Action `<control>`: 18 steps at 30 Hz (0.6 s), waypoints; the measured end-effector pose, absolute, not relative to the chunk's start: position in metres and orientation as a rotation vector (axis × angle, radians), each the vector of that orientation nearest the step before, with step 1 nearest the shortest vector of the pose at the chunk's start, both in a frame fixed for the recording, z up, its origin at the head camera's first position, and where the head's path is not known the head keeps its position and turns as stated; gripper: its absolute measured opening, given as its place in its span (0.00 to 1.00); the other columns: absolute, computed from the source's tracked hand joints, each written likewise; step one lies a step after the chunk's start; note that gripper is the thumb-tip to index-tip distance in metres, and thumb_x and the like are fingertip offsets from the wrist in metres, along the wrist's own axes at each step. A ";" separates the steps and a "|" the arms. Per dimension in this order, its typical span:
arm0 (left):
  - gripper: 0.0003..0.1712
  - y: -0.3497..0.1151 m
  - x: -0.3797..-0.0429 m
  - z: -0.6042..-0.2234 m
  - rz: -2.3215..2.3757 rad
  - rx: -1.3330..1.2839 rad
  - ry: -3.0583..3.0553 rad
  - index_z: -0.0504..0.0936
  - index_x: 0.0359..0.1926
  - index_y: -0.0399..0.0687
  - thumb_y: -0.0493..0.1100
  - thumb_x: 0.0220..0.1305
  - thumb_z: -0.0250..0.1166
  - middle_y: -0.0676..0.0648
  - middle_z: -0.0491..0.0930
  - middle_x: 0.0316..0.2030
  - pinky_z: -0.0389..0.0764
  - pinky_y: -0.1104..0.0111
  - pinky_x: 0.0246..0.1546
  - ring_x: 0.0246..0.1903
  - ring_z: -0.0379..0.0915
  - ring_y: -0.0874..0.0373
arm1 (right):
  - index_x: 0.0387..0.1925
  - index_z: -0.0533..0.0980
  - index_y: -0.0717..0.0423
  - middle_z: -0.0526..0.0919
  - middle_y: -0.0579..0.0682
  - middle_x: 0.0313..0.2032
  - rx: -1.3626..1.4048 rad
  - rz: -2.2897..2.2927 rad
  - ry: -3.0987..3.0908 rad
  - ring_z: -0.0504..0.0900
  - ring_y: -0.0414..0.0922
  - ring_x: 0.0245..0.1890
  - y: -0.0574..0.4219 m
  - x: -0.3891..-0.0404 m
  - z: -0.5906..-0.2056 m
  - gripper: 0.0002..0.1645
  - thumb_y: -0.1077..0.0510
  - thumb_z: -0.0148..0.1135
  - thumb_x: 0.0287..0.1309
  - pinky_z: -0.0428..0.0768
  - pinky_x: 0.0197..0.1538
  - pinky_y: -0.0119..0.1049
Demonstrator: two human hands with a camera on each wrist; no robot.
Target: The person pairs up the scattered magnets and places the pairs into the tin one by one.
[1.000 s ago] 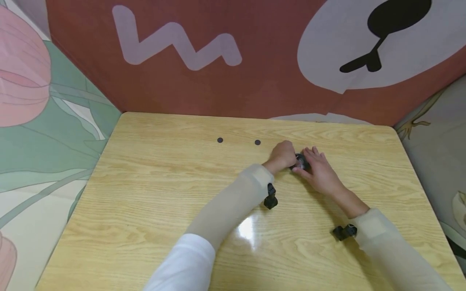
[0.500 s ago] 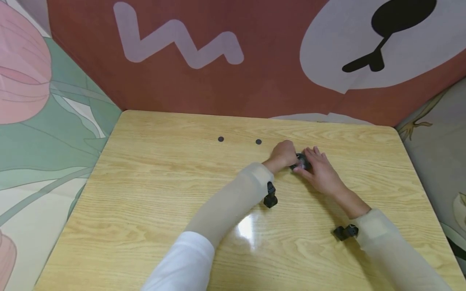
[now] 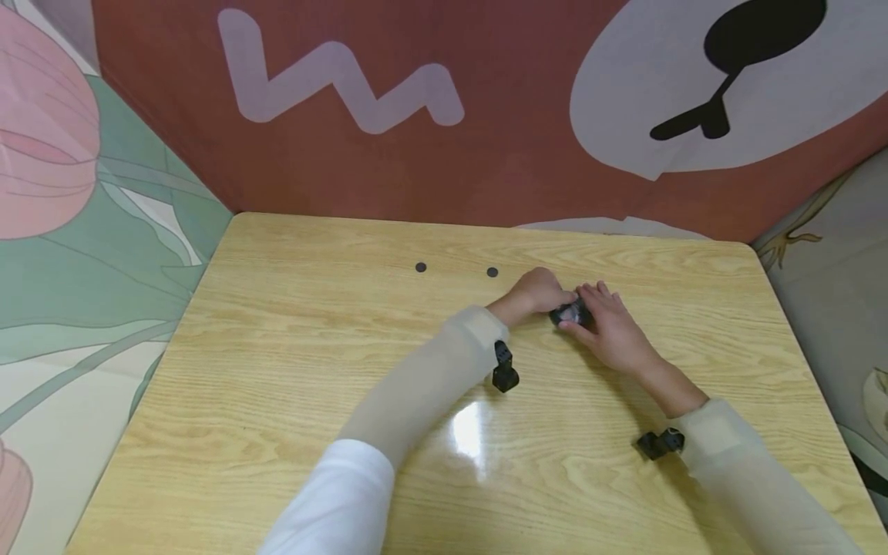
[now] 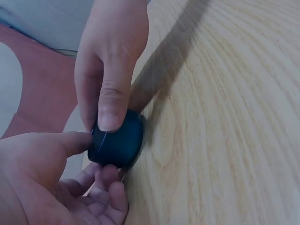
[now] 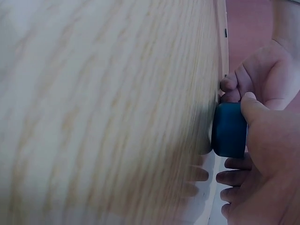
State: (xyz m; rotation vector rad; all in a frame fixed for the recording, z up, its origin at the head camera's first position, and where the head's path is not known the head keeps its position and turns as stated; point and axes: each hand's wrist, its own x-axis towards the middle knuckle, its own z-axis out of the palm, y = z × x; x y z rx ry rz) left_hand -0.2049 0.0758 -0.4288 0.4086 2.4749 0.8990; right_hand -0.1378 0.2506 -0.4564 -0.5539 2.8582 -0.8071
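"While both hands are close together, where is the round blue thing?"

"It's on the table, right between the fingers of the left hand and the right hand."

"What are the right fingers doing?"

"They grip it. The thumb is on one side and the other fingers go round the opposite side."

"And the left ones?"

"They pinch it. The thumb touches the top edge, and bent fingertips touch the side."

"What gets in the way of seeing?"

"From the head, the right hand hides one side of it, and the left thumb covers a bit of the top."

"What else is around?"

"One black dot is just left of the left fingers, and another dot is farther left. One small black box sits at the left wrist and a second box at the right wrist, both closer to the person than the fingers. Behind the fingers, past the far table edge, is a red wall with a pale zigzag."
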 end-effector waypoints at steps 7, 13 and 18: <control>0.31 0.068 -0.208 -0.427 1.034 0.394 2.418 0.72 0.13 0.49 0.54 0.75 0.61 0.56 0.65 0.11 0.64 0.75 0.21 0.14 0.61 0.64 | 0.74 0.55 0.76 0.57 0.77 0.72 -0.554 -0.793 2.852 0.45 0.73 0.75 0.251 -0.137 -0.452 0.48 0.46 0.61 0.72 0.43 0.72 0.69; 0.20 0.058 -0.208 -0.423 1.125 0.408 2.469 0.81 0.30 0.45 0.53 0.75 0.61 0.56 0.72 0.22 0.69 0.73 0.28 0.24 0.67 0.63 | 0.74 0.54 0.76 0.54 0.77 0.73 -0.560 -0.758 2.862 0.43 0.73 0.75 0.252 -0.140 -0.448 0.47 0.45 0.58 0.73 0.41 0.72 0.69; 0.17 0.051 -0.210 -0.418 1.039 0.503 2.563 0.81 0.51 0.48 0.55 0.75 0.60 0.54 0.83 0.40 0.77 0.71 0.40 0.37 0.78 0.63 | 0.74 0.51 0.76 0.50 0.78 0.73 -0.571 -0.745 2.869 0.42 0.73 0.75 0.252 -0.140 -0.442 0.48 0.45 0.56 0.75 0.41 0.72 0.69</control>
